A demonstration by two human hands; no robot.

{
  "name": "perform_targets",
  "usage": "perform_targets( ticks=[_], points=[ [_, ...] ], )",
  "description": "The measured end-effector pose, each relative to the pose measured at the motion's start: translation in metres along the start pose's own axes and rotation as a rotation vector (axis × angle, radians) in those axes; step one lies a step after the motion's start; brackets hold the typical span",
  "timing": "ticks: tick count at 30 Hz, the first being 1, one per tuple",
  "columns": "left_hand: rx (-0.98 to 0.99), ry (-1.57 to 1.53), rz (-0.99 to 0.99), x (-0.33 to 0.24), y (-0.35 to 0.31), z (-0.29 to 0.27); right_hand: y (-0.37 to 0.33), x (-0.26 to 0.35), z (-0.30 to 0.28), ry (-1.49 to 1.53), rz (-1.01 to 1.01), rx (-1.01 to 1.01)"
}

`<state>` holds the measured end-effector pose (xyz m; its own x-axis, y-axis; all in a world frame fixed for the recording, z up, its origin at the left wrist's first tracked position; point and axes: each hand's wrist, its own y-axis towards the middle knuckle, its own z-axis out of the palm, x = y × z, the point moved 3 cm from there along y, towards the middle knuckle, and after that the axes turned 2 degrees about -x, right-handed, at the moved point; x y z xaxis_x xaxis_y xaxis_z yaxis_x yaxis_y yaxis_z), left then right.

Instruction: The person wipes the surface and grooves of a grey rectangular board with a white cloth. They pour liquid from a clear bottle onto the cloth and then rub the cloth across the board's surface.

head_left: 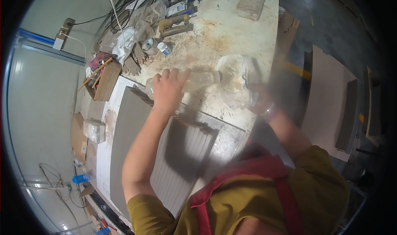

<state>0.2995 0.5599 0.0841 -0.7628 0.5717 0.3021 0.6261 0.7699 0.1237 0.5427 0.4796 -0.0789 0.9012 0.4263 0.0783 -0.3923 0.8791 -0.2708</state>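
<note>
My left hand (168, 88) is wrapped round a clear plastic bottle (200, 80), which lies tilted on its side above the worktable. Its neck points right, toward a crumpled white cloth (236, 84) with brownish stains. At the cloth's right edge, my right hand (260, 99) grips it; the fingers are partly hidden behind the cloth. Below my left forearm lie stacked grey-white panels (180, 154) with ridged edges, beside a flat grey panel (134, 115).
Tools, plastic bags and a yellow-handled tool (173, 23) crowd the table's far left, near a small white bottle (164, 49). A cardboard box (106, 81) holds sticks at the left. A wrapped block (251, 4) sits at the far right corner. Large panels (328, 102) stand beyond the table's right edge.
</note>
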Motion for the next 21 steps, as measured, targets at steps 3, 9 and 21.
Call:
perform_targets(
  ticks=[3,9,21],
  points=[
    [-0.051,0.079,0.061,-0.001,0.002,-0.001,0.001,-0.003,-0.013,-0.002,0.013,0.012],
    [-0.036,0.056,0.102,-0.015,0.011,-0.025,-0.004,-0.005,-0.025,-0.082,-0.064,0.196],
    [0.06,0.073,0.157,-0.015,0.003,-0.007,-0.001,0.011,-0.03,0.03,0.024,0.037]
  ],
)
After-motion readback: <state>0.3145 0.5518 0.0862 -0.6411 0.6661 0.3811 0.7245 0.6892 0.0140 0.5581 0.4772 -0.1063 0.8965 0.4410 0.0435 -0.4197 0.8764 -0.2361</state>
